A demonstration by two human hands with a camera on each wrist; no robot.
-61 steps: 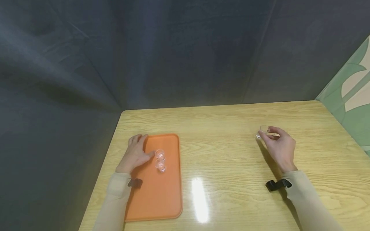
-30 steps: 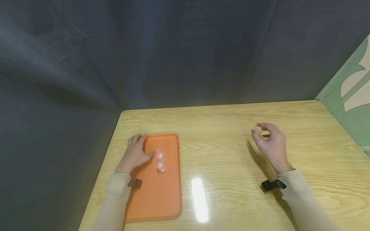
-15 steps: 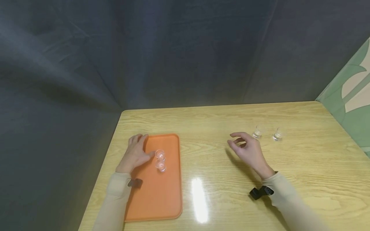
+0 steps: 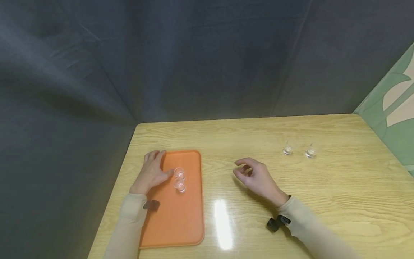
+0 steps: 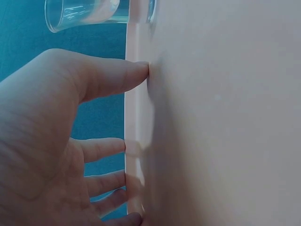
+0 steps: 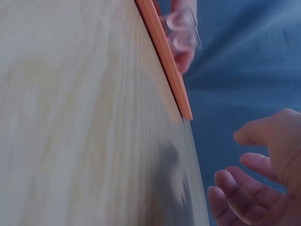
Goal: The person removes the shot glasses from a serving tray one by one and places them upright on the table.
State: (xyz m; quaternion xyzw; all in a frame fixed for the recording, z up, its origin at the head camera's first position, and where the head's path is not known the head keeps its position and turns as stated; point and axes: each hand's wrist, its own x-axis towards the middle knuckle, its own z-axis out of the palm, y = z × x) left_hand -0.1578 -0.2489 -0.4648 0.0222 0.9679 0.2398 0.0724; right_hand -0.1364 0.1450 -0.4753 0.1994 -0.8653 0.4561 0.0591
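Observation:
On the left of the table lies an orange tray (image 4: 174, 219) bearing two small clear glasses, a rear glass (image 4: 179, 173) and a front glass (image 4: 180, 186), close together. My left hand (image 4: 151, 175) rests on the tray's far left part, thumb and fingers spread; in the left wrist view its thumb and fingertips touch the tray. My right hand (image 4: 257, 178) is over the table right of the tray, fingers loosely bent, holding nothing. Behind it to the right stand two more clear glasses, a left one (image 4: 288, 149) and a right one (image 4: 311, 151), upright and apart.
The wooden table (image 4: 349, 187) is bounded by a dark curtain (image 4: 226, 64) at the back and left. A green and beige patterned panel (image 4: 394, 97) borders it on the right. Both wrists wear black bands.
My right hand has let go of a glass, which stands left of another one, and has moved left and nearer toward the tray. My left hand has stayed in place.

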